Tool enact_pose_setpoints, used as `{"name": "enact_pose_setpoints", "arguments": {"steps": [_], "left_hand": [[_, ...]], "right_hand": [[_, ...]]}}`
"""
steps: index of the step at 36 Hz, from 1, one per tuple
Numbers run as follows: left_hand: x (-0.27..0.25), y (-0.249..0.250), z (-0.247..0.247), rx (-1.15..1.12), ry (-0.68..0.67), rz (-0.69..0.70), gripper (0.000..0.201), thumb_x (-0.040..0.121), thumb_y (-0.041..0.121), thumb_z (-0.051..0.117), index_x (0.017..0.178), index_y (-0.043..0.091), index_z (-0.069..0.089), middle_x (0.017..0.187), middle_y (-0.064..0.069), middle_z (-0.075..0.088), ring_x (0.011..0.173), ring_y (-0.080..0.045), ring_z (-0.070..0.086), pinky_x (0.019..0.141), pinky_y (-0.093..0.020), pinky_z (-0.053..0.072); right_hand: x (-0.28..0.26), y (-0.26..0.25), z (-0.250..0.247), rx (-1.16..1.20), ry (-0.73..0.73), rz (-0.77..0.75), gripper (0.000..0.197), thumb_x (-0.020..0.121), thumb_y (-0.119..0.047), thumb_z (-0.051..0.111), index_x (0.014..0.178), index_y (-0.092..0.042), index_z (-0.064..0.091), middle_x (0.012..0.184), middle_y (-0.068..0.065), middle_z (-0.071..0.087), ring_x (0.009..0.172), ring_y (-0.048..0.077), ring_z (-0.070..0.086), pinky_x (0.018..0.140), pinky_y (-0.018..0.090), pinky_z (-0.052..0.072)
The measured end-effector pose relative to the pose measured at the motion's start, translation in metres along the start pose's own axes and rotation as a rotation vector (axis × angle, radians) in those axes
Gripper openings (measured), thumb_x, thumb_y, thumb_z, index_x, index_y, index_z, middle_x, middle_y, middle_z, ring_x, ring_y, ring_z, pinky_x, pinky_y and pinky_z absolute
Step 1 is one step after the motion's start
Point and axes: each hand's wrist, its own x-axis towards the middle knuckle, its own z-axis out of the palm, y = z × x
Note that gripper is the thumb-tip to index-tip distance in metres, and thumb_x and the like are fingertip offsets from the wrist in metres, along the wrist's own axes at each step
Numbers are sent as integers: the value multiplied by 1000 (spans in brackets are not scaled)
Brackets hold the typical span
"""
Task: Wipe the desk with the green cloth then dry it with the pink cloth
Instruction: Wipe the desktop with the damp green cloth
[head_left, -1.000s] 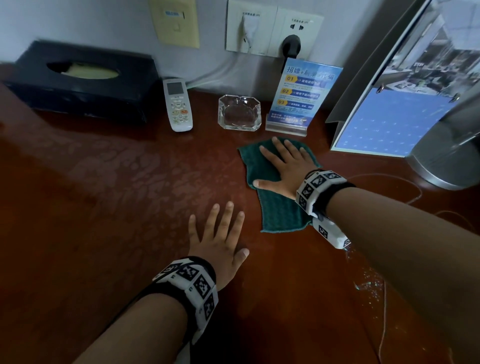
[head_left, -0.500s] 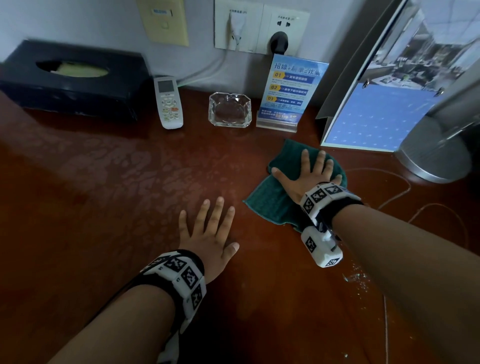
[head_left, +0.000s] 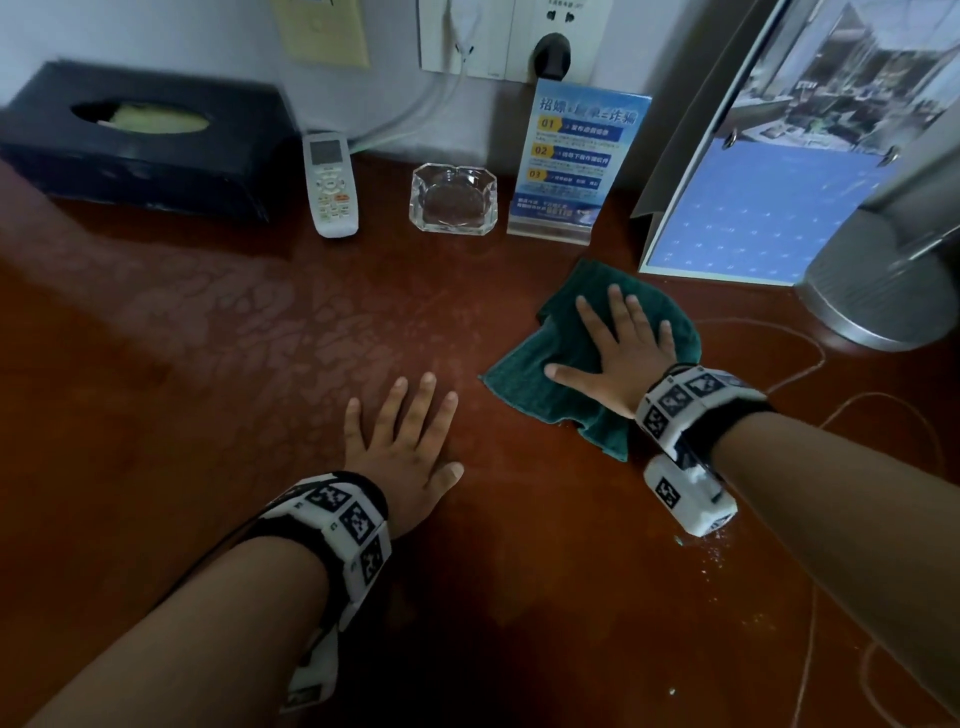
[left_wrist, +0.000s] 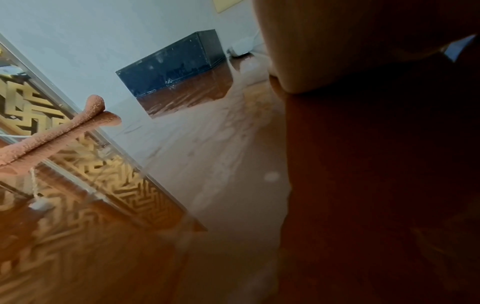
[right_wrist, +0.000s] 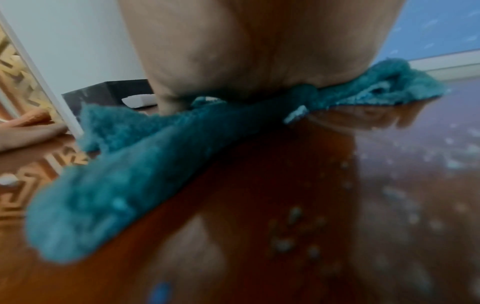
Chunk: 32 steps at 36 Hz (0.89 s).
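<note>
The green cloth (head_left: 550, 364) lies crumpled on the dark red-brown desk (head_left: 208, 415), in front of the blue sign. My right hand (head_left: 618, 348) presses flat on it with straight, spread fingers. In the right wrist view the palm sits on the green cloth (right_wrist: 135, 168), with water drops on the desk beside it. My left hand (head_left: 405, 441) rests flat on the bare desk, left of the cloth, fingers straight. The pink cloth (left_wrist: 52, 133) shows only in the left wrist view, folded at the desk's far left by a mirrored edge.
Along the back wall stand a dark tissue box (head_left: 145, 140), a white remote (head_left: 332, 187), a glass ashtray (head_left: 454, 200), a blue sign (head_left: 571, 161) and a desk calendar (head_left: 769, 208). A metal lamp base (head_left: 878, 291) and thin cables (head_left: 810, 364) sit at right.
My right hand slid the green cloth rightward along the desk, from in front of the ashtray and sign toward the calendar, and the cloth has bunched up. My left hand stayed flat in place.
</note>
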Motion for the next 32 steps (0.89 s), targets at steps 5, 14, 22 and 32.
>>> {"name": "enact_pose_setpoints", "arguments": {"steps": [5,14,22,32], "left_hand": [[0,0,0,-11,-3,-6,79,60,65,-20,130,33,-38,138,12,-45,139,-18,-30,108,-56,-16],[0,0,1,25,13,-9,70,86,66,0,141,34,-30,146,9,-41,140,-19,-29,109,-56,-15],[-3,2,-7,22,-50,-5,66,96,57,9,141,31,-31,147,6,-42,137,-20,-34,108,-57,-17],[-4,3,-12,32,-85,-8,66,96,56,8,140,30,-33,144,5,-45,137,-21,-35,109,-59,-14]], "right_hand": [[4,8,-1,45,33,51,97,70,-89,25,147,-43,-13,156,-5,-27,145,17,-18,117,52,-7],[-9,10,3,86,33,163,98,71,-89,25,148,-40,-13,157,-2,-25,146,21,-16,116,55,-5],[-33,-4,16,114,7,284,105,69,-90,25,148,-36,-18,156,2,-29,144,25,-21,114,58,-5],[-68,-14,33,126,-35,348,110,66,-92,24,147,-34,-22,154,4,-32,144,27,-23,113,61,-4]]}}
